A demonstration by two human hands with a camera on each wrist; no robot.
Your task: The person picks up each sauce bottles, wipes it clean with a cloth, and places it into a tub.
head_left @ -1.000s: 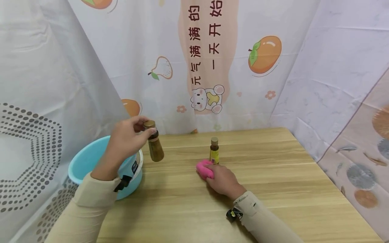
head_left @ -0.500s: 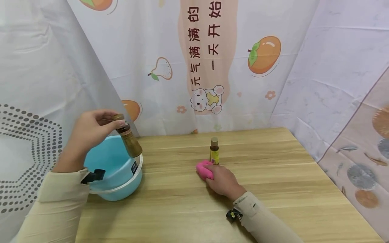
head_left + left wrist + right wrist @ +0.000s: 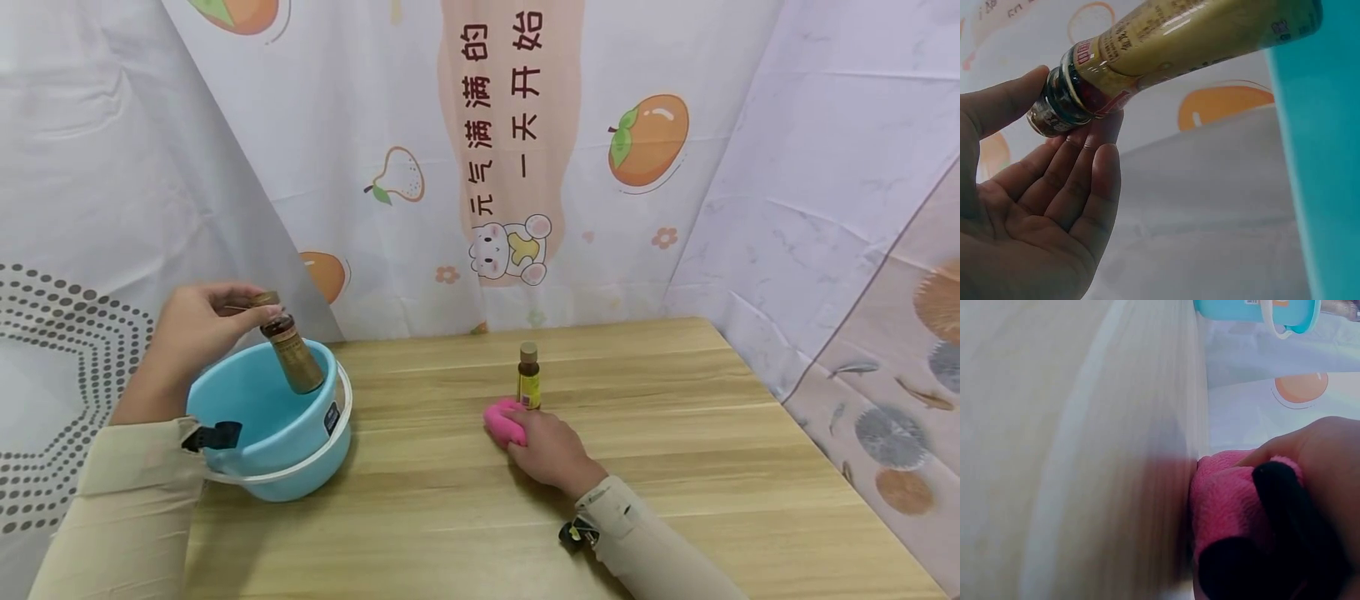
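My left hand (image 3: 198, 329) pinches a glass bottle (image 3: 295, 358) by its cap, between thumb and fingertips. The bottle has a gold label and hangs tilted over the mouth of a light blue bucket (image 3: 255, 387). In the left wrist view the bottle (image 3: 1197, 37) has its cap end at the thumb and its base over the blue rim. My right hand (image 3: 551, 450) grips a bunched pink cloth (image 3: 504, 422) on the wooden table. Just behind the cloth stands a small brown bottle (image 3: 528, 379) with a yellow label. In the right wrist view the cloth (image 3: 1229, 500) touches the tabletop.
The bucket stands at the left side of the wooden table (image 3: 450, 517), its white handle (image 3: 262, 477) hanging down its side. A printed curtain (image 3: 360, 83) hangs behind the table, and more fabric (image 3: 825, 250) hangs at the right.
My left hand has carried the gold-labelled bottle leftward from above the table to over the bucket, tilting it. The right hand and pink cloth stay in place.
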